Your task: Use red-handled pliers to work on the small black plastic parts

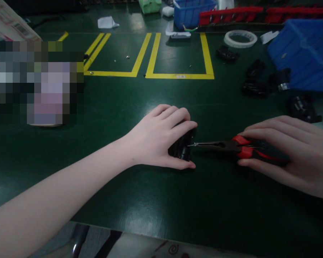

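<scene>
Near the middle of the green table, my left hand [164,136] is closed over a black plastic part [184,148], fingers on its far side and thumb on its near side. Much of that part is hidden under the palm. My right hand [290,154] grips red-handled needle-nose pliers [242,146] from the right. The pliers point left, and their jaws look nearly together. A thin metal piece [194,144] shows at their tip, against or just in front of the black part; I cannot tell whether the jaws hold it.
Several black parts [255,87] lie at the right beside a blue bin [307,53]. A tape roll [240,38], a smaller blue basket [192,10] and a red rack [231,16] stand at the back. Yellow tape [177,76] marks the table [140,200]. A blurred-out item is at left.
</scene>
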A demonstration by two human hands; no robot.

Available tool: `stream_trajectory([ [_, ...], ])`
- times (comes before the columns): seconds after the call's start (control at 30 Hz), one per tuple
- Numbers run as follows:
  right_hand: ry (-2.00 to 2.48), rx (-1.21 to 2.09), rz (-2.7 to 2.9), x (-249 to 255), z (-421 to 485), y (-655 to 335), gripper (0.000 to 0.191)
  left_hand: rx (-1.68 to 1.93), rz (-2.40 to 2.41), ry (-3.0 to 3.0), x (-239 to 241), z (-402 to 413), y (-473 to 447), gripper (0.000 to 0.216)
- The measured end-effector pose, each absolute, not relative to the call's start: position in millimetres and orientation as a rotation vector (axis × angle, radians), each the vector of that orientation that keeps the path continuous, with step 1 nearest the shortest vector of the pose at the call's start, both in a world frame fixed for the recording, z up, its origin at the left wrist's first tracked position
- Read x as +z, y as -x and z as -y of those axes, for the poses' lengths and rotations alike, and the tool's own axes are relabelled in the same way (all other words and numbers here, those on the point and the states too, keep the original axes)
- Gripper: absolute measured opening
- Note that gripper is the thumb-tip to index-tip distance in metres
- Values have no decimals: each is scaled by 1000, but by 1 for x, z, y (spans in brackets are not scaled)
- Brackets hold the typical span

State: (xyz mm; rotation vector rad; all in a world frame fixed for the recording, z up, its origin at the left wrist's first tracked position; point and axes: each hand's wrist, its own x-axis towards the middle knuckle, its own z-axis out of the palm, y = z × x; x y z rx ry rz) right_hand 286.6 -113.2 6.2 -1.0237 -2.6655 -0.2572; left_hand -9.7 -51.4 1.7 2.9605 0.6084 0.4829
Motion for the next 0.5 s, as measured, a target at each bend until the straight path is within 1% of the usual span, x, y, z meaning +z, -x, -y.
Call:
stream_trajectory([
  [0.5, 1001, -285, 2666, 8, 112, -288, 36, 493, -580, -2941, 1, 49, 10, 75],
])
